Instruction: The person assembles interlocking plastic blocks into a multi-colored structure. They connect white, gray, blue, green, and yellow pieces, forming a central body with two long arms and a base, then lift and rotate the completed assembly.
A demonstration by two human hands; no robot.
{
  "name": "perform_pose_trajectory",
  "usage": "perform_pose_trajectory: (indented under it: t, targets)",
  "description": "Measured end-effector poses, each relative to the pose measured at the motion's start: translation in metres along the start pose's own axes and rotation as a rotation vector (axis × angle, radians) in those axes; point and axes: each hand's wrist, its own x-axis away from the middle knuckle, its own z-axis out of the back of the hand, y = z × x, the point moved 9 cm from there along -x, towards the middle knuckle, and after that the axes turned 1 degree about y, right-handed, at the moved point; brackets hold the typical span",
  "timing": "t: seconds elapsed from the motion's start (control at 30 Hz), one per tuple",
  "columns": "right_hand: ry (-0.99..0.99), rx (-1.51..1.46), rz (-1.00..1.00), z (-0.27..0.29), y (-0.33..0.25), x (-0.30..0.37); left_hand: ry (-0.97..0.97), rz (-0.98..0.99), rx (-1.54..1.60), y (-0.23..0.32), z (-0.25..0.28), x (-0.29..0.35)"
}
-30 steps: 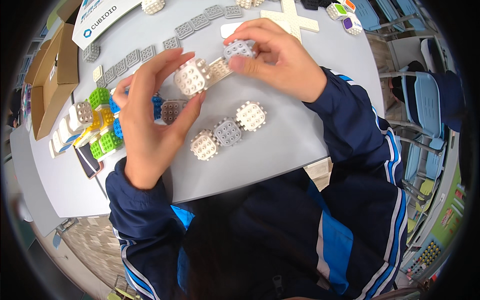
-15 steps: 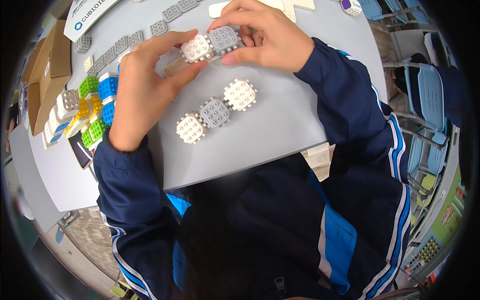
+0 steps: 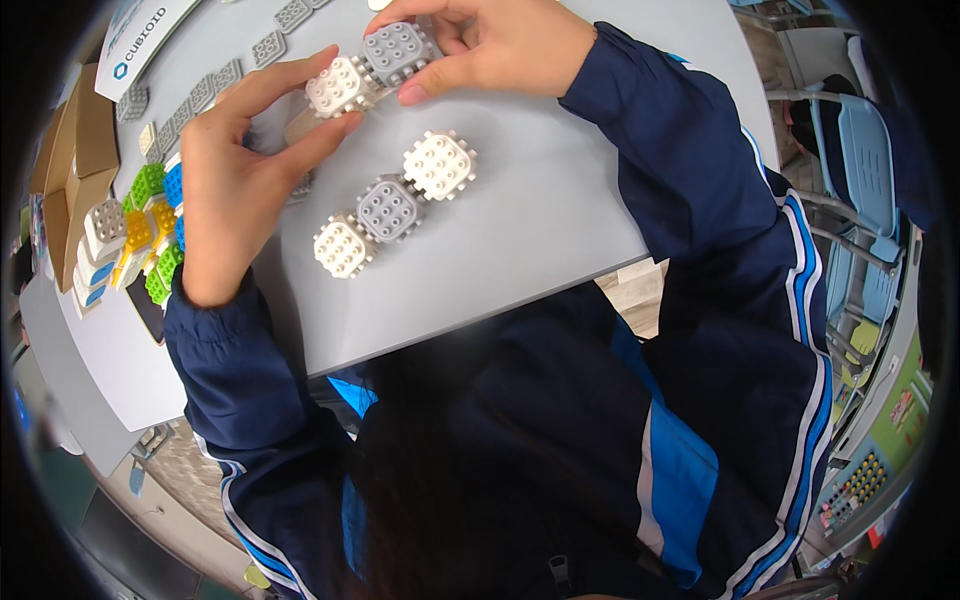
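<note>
My left hand pinches a white studded cube block between thumb and fingers. A grey studded cube block is gripped by my right hand, thumb at its near side. The two blocks touch at one corner, side by side above the table. Nearer to me lies a diagonal row of three joined blocks: a white block, a grey block in the middle, and another white block. Part of a grey piece shows beside my left thumb.
Left of my left hand are stacked green, yellow, blue and white blocks. Behind them stands an open cardboard box. Flat grey studded plates run along the far left of the grey table. Light blue chairs stand at right.
The view has shifted, so the table and its blocks sit further left and higher. Both hands keep hold of their blocks, with little change in their grip.
</note>
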Motion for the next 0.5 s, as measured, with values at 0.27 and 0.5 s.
perform_pose_trajectory:
  t: [0.27, 0.5]
  targets:
    - [0.009, -0.067, -0.005, 0.0, 0.004, 0.0, 0.056, -0.16, -0.147, 0.013, 0.003, -0.003]
    - [0.03, -0.064, 0.033, 0.001, 0.005, 0.0, 0.024, -0.142, -0.133, 0.011, 0.003, -0.005]
